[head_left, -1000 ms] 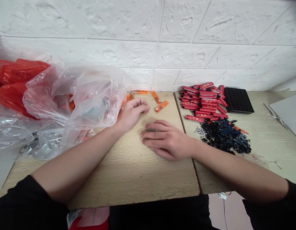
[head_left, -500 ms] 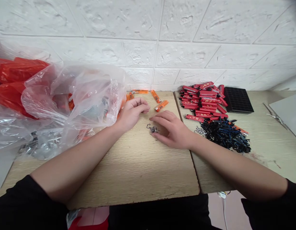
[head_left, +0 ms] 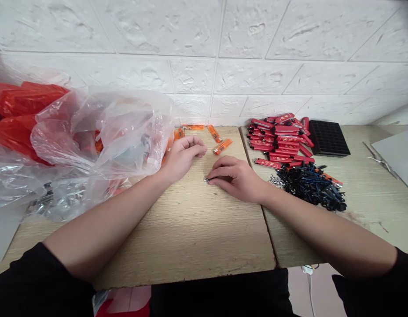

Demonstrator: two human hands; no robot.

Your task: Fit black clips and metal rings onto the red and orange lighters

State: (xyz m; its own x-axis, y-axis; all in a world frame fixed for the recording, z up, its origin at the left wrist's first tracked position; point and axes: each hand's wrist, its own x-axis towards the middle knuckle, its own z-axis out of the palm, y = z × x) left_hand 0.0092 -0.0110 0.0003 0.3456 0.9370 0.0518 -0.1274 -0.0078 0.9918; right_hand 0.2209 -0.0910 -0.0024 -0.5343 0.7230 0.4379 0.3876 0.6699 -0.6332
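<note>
My right hand (head_left: 235, 178) pinches down on the small pile of shiny metal pieces (head_left: 207, 179) on the wooden table. Its fingers and thumb cover most of that pile, so the kind of piece cannot be made out. To the left, my left hand (head_left: 186, 156) rests with its fingers curled and the thumb against them; whatever they may hold is hidden. Just beyond the hands lie an orange lighter (head_left: 222, 146) and a second orange lighter (head_left: 215, 133). Another orange lighter (head_left: 193, 127) is by the wall, with more partly hidden behind my left hand.
A large clear plastic bag (head_left: 124, 127) and red plastic (head_left: 28, 101) fill the left side. At right are stacked red lighters (head_left: 286, 136), a black grid tray (head_left: 329, 138), a heap of black parts (head_left: 312, 185), small metal pieces (head_left: 275, 180) and tweezers (head_left: 380, 160).
My right hand has closed its fingers and thumb onto the metal pile, which lay exposed between them before. My left hand stays almost where it was.
</note>
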